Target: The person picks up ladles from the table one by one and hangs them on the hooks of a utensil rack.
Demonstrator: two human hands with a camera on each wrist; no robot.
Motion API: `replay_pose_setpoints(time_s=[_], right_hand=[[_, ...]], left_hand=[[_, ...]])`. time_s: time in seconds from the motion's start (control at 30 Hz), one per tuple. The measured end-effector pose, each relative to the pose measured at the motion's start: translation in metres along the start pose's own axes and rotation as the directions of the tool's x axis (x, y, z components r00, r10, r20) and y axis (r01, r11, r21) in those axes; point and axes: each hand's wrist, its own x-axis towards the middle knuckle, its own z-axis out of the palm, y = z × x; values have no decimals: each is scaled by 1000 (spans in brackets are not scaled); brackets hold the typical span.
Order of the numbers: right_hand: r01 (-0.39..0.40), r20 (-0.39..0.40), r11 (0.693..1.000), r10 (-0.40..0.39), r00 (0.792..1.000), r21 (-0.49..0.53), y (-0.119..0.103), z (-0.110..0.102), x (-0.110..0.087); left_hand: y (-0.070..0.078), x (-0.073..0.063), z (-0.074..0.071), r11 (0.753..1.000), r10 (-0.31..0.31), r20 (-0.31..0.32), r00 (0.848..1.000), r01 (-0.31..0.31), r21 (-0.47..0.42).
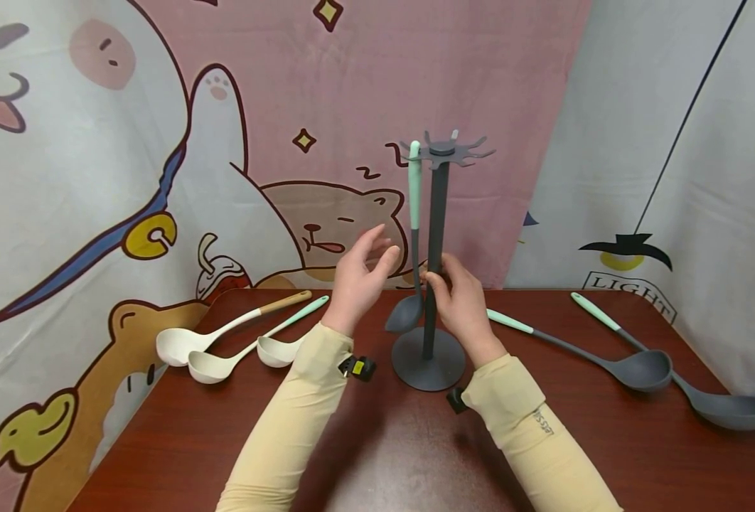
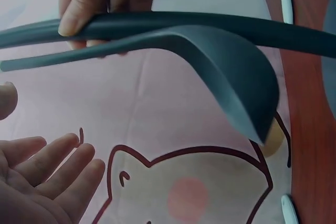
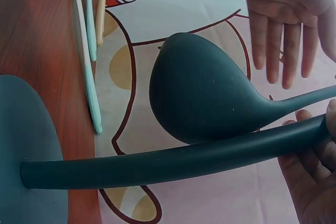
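A dark grey utensil stand [image 1: 438, 213] rises from a round base, with curved hooks spread at its top. From one hook on the left hangs a ladle [image 1: 414, 188] with a mint-green handle and a grey bowl, low beside the pole. My right hand [image 1: 462, 306] grips the pole about halfway down; the right wrist view shows its fingers [image 3: 310, 166] behind the pole. To the left of the hanging ladle, my left hand [image 1: 361, 281] is raised with relaxed fingers, holding nothing. In the left wrist view, a gap separates that hand [image 2: 50, 177] from the ladle bowl [image 2: 231, 72].
On the left of the brown table [image 1: 390, 455] lie three white ladles: one with a wooden-coloured handle [image 1: 286, 301], one with a mint handle [image 1: 307, 310], another [image 1: 278, 352] partly behind my left arm. Two grey ladles [image 1: 643, 371] with mint handles lie on the right. Printed cloth hangs behind.
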Motion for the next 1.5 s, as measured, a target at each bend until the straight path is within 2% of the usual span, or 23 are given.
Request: replay_pose_setpoints(time_s=[0.13, 0.3, 0.5, 0.67, 0.87, 1.07, 1.27, 1.5], right_hand=[[1, 3, 1000, -1, 1000, 12, -1, 0, 0], [-8, 9, 1000, 8, 1000, 29, 0, 0, -1], [-2, 9, 1000, 1, 1000, 14, 0, -1, 0], [6, 7, 1000, -6, 1000, 12, 0, -1, 0], [9, 11, 1000, -10, 1000, 11, -1, -1, 0], [8, 10, 1000, -8, 1000, 7, -1, -1, 0], [0, 15, 1000, 0, 1000, 17, -1, -1, 0], [-15, 19, 1000, 14, 1000, 14, -1, -1, 1]], left_hand=[[-8, -1, 0, 1000, -14, 7, 1000, 14, 18], [-19, -4, 0, 994, -19, 0, 1000, 19, 106], [-34, -10, -1, 975, -49, 2, 999, 47, 217], [-46, -15, -1, 950, -65, 9, 998, 59, 306], [-60, -18, 0, 905, -98, 23, 995, 80, 418], [-71, -20, -1, 883, -137, 74, 988, 88, 461], [-79, -22, -3, 855, -175, 92, 980, 105, 508], [-87, -26, -4, 808, -239, 118, 964, 130, 575]])
